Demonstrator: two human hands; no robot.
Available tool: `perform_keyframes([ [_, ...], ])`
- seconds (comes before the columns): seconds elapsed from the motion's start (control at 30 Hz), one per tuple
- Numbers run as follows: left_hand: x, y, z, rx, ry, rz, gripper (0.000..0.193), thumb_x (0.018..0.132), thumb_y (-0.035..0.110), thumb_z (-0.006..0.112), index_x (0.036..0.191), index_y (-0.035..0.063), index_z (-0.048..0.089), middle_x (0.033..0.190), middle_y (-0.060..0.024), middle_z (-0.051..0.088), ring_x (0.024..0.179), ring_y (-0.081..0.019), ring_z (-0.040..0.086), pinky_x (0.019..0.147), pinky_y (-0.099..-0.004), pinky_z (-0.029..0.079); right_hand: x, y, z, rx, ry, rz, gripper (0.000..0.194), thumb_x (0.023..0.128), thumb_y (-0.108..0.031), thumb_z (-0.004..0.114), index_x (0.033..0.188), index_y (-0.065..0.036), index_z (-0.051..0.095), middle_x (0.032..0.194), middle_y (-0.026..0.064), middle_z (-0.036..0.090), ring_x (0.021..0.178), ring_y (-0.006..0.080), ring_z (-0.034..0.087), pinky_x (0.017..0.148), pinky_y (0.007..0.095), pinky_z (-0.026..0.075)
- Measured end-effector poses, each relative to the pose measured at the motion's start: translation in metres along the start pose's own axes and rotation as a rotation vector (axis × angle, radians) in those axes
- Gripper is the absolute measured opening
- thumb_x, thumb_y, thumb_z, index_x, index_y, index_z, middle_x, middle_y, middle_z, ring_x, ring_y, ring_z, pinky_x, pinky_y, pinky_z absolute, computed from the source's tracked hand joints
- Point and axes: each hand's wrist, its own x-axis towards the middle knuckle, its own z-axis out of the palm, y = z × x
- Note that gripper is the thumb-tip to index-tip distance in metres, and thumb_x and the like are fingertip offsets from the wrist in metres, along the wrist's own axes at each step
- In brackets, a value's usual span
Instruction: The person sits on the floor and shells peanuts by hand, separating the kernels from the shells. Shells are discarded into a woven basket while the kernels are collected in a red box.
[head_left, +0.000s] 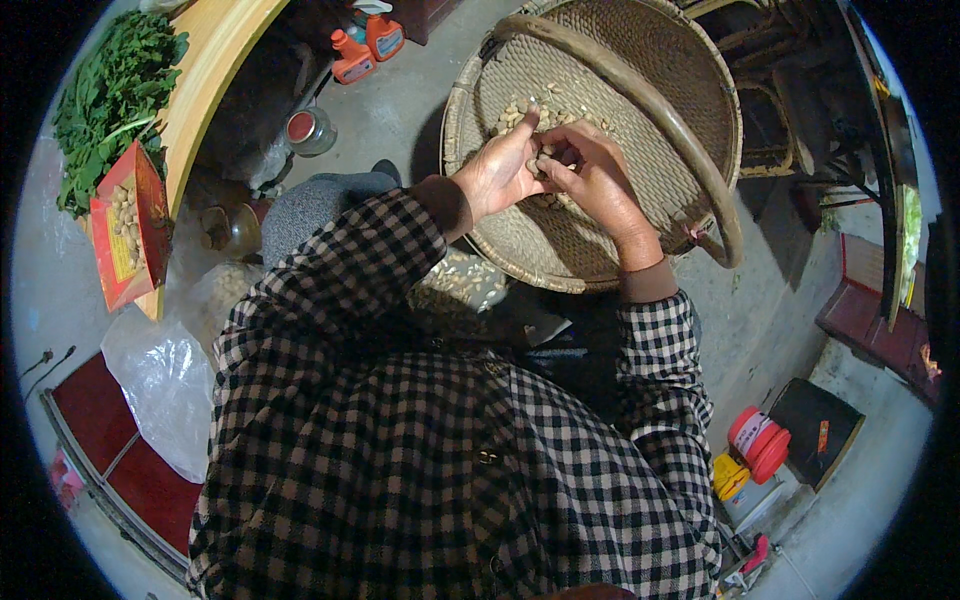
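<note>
My left hand (496, 174) is turned palm up over a woven wicker basket (517, 251), its thumb raised. Several small tan nuts (537, 163) lie on its palm and fingers. My right hand (596, 180) meets it from the right, thumb and fingertips pinching one of the nuts; the fingers partly hide it. Behind the hands, a loose heap of pale nuts (513, 112) rests on the basket's woven bottom. The thick curved handle (645, 94) arches over the basket to the right of my hands.
Pale shell pieces (480, 281) lie below the basket. At left, a wooden tabletop (202, 67) bears leafy greens (112, 105) and a red box (154, 225) of nuts. A glass jar (313, 135) and orange bottles (352, 58) stand on the floor. Red tubs (759, 442) are at lower right.
</note>
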Motion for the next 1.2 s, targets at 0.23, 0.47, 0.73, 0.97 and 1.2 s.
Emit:
perform_keyframes([
  [0.23,0.0,0.002,0.0,0.001,0.101,0.05,0.055,0.095,0.055,0.033,0.112,0.0052,0.051,0.105,-0.0069,0.057,0.103,-0.0238,0.055,0.096,-0.0482,0.043,-0.003,0.015,0.0,0.48,0.047,0.297,0.01,0.081,-0.006,0.065,0.091,-0.001,0.063,0.079,0.0002,0.061,0.072,0.0068,0.055,0.062,0.0226,0.046],
  [0.47,0.001,0.002,-0.002,0.009,0.161,0.035,0.052,0.096,0.053,0.034,0.11,0.0052,0.05,0.105,-0.0076,0.055,0.104,-0.0253,0.053,0.096,-0.0514,0.043,-0.001,0.015,0.0,0.286,0.067,0.157,0.009,0.081,-0.006,0.065,0.088,-0.001,0.067,0.074,0.0046,0.064,0.066,0.0106,0.057,0.061,0.0246,0.045],
  [0.73,-0.008,0.0,0.01,0.152,0.07,0.082,0.06,0.094,0.058,0.029,0.118,0.005,0.045,0.119,-0.0089,0.047,0.112,-0.0234,0.048,0.093,-0.0498,0.045,-0.001,0.02,0.011,0.103,0.093,0.258,0.019,0.077,-0.018,0.07,0.083,-0.001,0.068,0.073,0.0109,0.065,0.06,0.0179,0.059,0.057,0.0302,0.047],
  [0.97,-0.008,-0.002,0.011,0.21,0.064,0.039,0.065,0.093,0.06,0.025,0.124,0.0049,0.041,0.12,-0.0096,0.045,0.114,-0.0216,0.046,0.093,-0.0494,0.046,-0.002,0.025,0.015,0.346,0.023,0.448,0.017,0.08,-0.017,0.068,0.077,0.0,0.064,0.07,0.0065,0.063,0.057,0.013,0.057,0.051,0.0291,0.046],
  [1.2,-0.009,0.002,0.009,0.142,0.053,0.031,0.062,0.094,0.057,0.029,0.122,0.0034,0.043,0.115,-0.0112,0.049,0.104,-0.0254,0.053,0.093,-0.0505,0.047,0.003,0.031,0.0,0.581,0.065,0.394,0.017,0.086,-0.015,0.064,0.085,0.002,0.061,0.075,0.0022,0.061,0.068,0.0075,0.055,0.06,0.0223,0.044],
])
